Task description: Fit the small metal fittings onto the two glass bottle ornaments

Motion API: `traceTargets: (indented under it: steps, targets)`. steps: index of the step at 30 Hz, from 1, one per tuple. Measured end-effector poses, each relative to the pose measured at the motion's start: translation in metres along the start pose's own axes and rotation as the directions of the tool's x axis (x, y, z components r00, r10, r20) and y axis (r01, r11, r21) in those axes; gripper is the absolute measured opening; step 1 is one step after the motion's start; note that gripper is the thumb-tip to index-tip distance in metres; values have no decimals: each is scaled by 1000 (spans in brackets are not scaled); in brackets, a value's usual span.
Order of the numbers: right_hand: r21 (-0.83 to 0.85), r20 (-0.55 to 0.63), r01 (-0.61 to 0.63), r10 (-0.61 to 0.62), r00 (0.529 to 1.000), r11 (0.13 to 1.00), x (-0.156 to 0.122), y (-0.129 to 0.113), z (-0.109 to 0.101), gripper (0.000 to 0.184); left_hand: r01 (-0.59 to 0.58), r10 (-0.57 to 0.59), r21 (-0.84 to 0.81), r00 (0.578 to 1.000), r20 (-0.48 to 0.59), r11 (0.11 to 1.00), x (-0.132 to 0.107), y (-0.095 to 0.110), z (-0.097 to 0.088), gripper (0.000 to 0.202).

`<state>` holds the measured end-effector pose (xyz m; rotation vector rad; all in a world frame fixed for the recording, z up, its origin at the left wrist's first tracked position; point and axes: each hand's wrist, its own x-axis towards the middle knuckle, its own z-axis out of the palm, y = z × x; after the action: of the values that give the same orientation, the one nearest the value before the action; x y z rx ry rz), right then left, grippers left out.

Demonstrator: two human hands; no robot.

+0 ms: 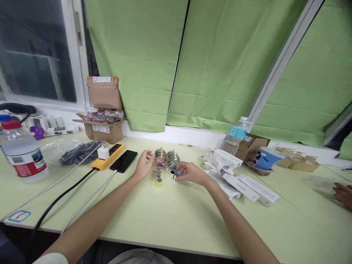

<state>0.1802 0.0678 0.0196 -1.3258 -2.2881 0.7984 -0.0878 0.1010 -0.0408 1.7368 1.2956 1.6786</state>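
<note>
Two small clear glass bottles stand side by side on the pale green table: one with pinkish contents point(160, 158), one greenish point(173, 158). My left hand point(143, 164) rests beside the pinkish bottle, fingers curled against it. My right hand point(189, 172) pinches a small silver and blue cap point(173, 173) just in front of the greenish bottle. A short row of small caps, blue-grey with a gold one point(158, 178), lies between my hands.
A black phone point(123, 160), a yellow power strip point(107, 156) with a white charger and cables lie left. Water bottles stand at far left point(23, 151) and back right point(235, 136). White boxes point(242, 181) are piled right. Cardboard boxes point(103, 110) sit behind. Another person's hand point(343, 194) shows at far right.
</note>
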Motion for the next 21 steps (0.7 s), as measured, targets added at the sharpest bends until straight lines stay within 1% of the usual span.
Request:
traceTargets:
  steps: [3,7,10,13,15,16,17,18,19,20,21]
  targets:
    - [5,-10,31,-31,999,1000,3,1,3,49,3,-3,15,1000,14,1000,0,0,0,31]
    - [-3,-57,55,-55,997,998,9,6,8,47,3,-4,18,1000,27,1000,0,2,0,30]
    - [-23,-81,72,-74,994,997,14,11,11,48,1,-1,-3,1000,16,1000,0,4,-1,28]
    - [-56,-87,93,-98,991,994,14,11,11,51,23,-27,-70,998,-51,997,0,8,-1,25]
    - [-111,-97,101,-112,989,989,11,6,9,53,69,-87,-146,989,-118,987,-1,13,1,27]
    - [-153,-123,109,-128,984,982,9,1,8,53,89,-119,-190,981,-153,978,-3,16,2,28]
    - [-198,-168,122,-156,973,973,7,-5,8,51,100,-146,-234,972,-186,967,-6,20,4,30]
    - [-236,-237,141,-198,951,961,4,-12,9,48,102,-166,-275,961,-220,956,-8,24,7,32]
    - [-258,-320,167,-247,915,952,2,-20,12,44,102,-184,-308,950,-252,946,-11,27,9,35]
    - [-249,-409,200,-290,865,947,0,-29,18,42,104,-204,-334,938,-281,937,-15,31,12,37]
    - [-204,-498,226,-300,814,952,-1,-38,26,40,114,-227,-350,926,-300,930,-18,34,15,39]
